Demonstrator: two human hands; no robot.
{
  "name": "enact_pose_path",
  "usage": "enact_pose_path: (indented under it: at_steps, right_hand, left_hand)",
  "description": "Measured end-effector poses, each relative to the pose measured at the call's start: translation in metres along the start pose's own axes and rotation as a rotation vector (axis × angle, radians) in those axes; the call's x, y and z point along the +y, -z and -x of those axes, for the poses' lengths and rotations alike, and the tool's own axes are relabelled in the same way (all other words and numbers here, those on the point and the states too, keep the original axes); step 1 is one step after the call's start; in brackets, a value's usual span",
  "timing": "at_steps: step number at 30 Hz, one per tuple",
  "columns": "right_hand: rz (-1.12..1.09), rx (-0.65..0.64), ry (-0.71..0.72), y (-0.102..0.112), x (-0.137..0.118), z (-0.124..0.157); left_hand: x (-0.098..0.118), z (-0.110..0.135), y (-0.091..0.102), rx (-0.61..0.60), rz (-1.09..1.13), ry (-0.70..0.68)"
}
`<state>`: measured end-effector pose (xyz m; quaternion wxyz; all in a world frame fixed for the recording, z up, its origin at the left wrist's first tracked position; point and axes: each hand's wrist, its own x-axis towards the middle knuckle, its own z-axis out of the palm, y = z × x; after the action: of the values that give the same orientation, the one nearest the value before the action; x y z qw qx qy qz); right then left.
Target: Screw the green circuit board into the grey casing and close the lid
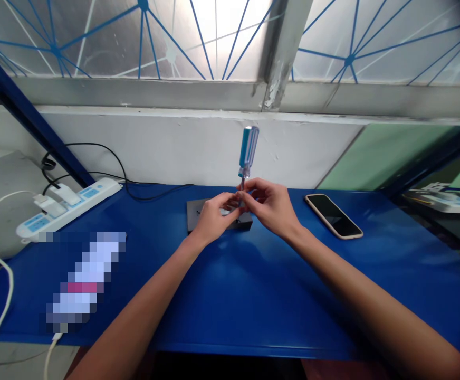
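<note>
Head view: your two bare hands meet near the back of the blue table [230, 301], around a screwdriver [248, 150] with a clear and blue ribbed handle. It stands almost upright, handle on top and leaning slightly to your right, its metal shaft running down between your fingertips; your fingers hide the tip. Your right hand [274, 207] has its thumb and index finger pinched on the shaft just below the handle, the other fingers loosely curled. Your left hand [214, 215] comes in from the other side, thumb and index finger nearly together beside the lower shaft; you cannot tell from here whether they grip the shaft or something small.

Below your hands a flat dark box [194, 212] lies on the table, partly covered by them, so whether the screwdriver touches it cannot be told. To your right, well apart from the hands, a smartphone [334, 215] in a pale case lies with its screen dark. On your left there is a white power strip [95, 194] with plugs in it, a black cable [115, 158] looping behind it, and, nearer you, a blurred-out bright device [91, 274] with a white cable [58, 338] at its near end.
</note>
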<state>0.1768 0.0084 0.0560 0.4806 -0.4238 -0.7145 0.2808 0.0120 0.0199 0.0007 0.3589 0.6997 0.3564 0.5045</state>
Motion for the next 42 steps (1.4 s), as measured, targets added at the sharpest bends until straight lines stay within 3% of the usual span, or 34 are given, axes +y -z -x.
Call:
enact_pose_path:
  at_steps: [4,11,20,30,37,42]
  right_hand:
    - [0.014,-0.020,0.003,0.001,0.002,0.000]
    - [-0.020,0.022,0.002,-0.001,0.002,-0.001]
    - [-0.024,0.061,-0.023,0.000,0.002,-0.002]
    - [-0.026,-0.007,-0.039,0.002,0.000,-0.003]
    - [-0.205,-0.200,-0.039,0.015,-0.004,-0.007]
    - [-0.197,-0.130,-0.066,0.016,-0.005,-0.009]
  left_hand:
    - [-0.004,0.001,0.003,-0.100,0.081,-0.004]
    - [-0.004,0.002,-0.001,0.029,0.028,0.023]
    - [-0.002,0.001,-0.006,0.088,0.005,0.046]
    - [-0.002,0.001,-0.003,0.040,0.006,0.017]
    - [-0.004,0.001,0.002,-0.092,0.036,-0.010]
    - [-0.003,0.003,0.001,-0.074,0.044,-0.020]
